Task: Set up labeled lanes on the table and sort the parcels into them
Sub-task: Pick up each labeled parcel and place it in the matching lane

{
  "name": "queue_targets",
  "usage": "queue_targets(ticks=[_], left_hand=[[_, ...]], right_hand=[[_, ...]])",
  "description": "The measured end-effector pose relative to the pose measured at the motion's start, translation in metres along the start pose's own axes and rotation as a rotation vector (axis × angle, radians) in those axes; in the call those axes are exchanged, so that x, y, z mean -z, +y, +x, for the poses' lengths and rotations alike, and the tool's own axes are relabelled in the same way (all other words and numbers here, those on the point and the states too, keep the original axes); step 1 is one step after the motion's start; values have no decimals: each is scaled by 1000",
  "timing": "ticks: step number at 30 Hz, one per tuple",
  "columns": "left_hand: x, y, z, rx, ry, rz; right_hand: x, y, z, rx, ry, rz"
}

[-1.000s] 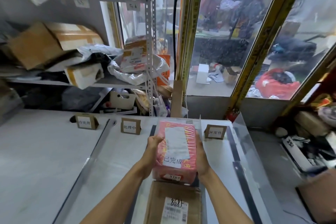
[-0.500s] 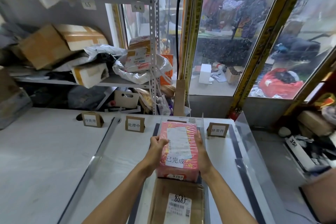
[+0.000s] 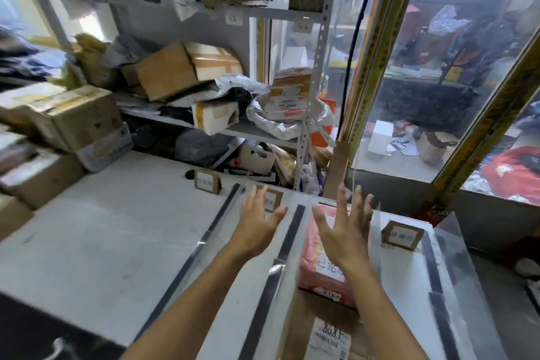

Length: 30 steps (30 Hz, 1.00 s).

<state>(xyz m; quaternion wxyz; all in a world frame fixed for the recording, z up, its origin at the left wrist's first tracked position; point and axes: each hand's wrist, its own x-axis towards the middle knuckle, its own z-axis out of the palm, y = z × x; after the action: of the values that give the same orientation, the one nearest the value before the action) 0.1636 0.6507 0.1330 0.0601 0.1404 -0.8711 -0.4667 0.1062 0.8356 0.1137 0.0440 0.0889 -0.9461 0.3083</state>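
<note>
A pink parcel (image 3: pixel 314 260) with a white label lies flat on the white table (image 3: pixel 122 237), in the lane between two dark tape strips. Just nearer me in that lane sits a brown cardboard parcel (image 3: pixel 301 327) marked 868. My right hand (image 3: pixel 343 231) hovers above the pink parcel with fingers spread, holding nothing. To its left, my left hand (image 3: pixel 258 221) is raised and spread over the neighbouring lane, also holding nothing. Small cardboard lane signs stand at the table's far edge: one at the left (image 3: pixel 208 181), one partly hidden behind my left hand (image 3: pixel 274 199), one at the right (image 3: pixel 401 234).
Dark tape strips (image 3: pixel 287 240) divide the table into lanes. Behind the table, a metal shelf (image 3: pixel 251 128) is crowded with boxes and bags. Cardboard boxes (image 3: pixel 70 120) are stacked at the left edge. A glass window with yellow frames (image 3: pixel 359 67) stands at the right.
Both hands let go of the pink parcel, which now lies in its lane. They lifted away with fingers spread, and the view swung to the left.
</note>
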Motion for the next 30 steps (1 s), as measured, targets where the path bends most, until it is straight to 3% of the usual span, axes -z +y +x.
queue_targets(ticks=[4,9,19,30], left_hand=[[109,-33,-13,-133,357,252],[247,-96,-63,-57,602,464],[476,-253,-198,200,778,553],[586,-343,-254,357,900,558]], right_hand=[[-29,-119,-6,259,-67,-123],[-93,-266,-48,435,-169,-102],[-229,-505,-167,728,-264,-122],[-330,-635,-231,848,-392,-64]])
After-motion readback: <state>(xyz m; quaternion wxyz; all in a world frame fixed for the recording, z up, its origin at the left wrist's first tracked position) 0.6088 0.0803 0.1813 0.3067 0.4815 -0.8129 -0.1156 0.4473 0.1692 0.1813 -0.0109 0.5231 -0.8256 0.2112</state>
